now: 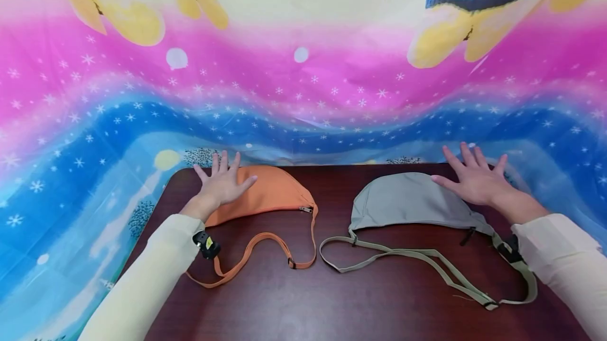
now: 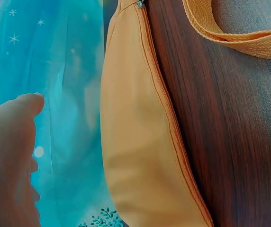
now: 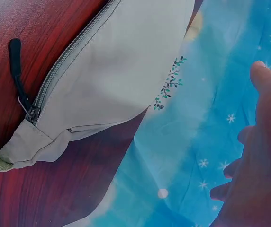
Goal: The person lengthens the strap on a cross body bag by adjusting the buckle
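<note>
An orange waist bag [image 1: 272,188] lies on the left half of the dark wooden table, its zipper edge facing the near side. My left hand [image 1: 222,183] is spread above its left end, fingers straight and holding nothing. On the right half lies a grey waist bag [image 1: 408,198], with a dark zipper pull [image 3: 16,61] hanging off its right end. Over that bag's upper right side my right hand [image 1: 479,183] is spread too, fingers apart and nothing in them. In the left wrist view the closed zipper [image 2: 171,113] of the orange bag runs lengthwise.
An orange strap [image 1: 265,235] curls in front of its bag, and a grey-green strap [image 1: 408,252] loops across the table [image 1: 303,304]. A printed cloth [image 1: 294,88] with snowflakes hangs behind the table and around its sides. Black wrist device [image 1: 206,245] sits on the left sleeve.
</note>
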Tool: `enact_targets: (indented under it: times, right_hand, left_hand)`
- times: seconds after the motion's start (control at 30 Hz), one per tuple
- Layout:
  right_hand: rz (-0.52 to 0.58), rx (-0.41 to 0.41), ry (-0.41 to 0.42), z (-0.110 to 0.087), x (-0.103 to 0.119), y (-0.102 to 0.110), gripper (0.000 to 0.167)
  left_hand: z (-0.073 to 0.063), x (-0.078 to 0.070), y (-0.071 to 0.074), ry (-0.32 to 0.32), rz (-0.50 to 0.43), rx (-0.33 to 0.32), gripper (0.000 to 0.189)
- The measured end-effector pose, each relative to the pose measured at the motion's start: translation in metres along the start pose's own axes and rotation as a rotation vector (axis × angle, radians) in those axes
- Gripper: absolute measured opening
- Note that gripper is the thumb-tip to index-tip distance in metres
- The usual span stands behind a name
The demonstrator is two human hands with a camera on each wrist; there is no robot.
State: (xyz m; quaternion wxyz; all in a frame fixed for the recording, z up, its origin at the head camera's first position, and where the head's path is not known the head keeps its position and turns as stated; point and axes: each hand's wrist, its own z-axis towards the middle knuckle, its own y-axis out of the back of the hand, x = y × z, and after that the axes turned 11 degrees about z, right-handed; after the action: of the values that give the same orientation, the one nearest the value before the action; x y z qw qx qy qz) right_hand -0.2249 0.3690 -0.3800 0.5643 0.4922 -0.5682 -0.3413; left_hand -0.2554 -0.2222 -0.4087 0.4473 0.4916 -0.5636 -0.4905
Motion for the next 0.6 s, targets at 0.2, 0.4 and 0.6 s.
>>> enact_targets:
  times: [0.2,0.4,0.6]
  right_hand:
    - [0.006,-0.001,0.004,-0.003,0.000,-0.001,0.101]
    - [0.014,-0.004,0.042,-0.007,0.011,-0.007,0.095]
    - [0.059,-0.093,0.145,-0.015,0.029,-0.027,0.092]
  left_hand:
    - [-0.002,0.001,-0.001,-0.002,0.014,0.000,0.101]
    - [-0.018,0.008,-0.001,-0.051,-0.029,-0.020,0.095]
    - [-0.044,0.018,-0.011,-0.184,-0.149,-0.027,0.086]
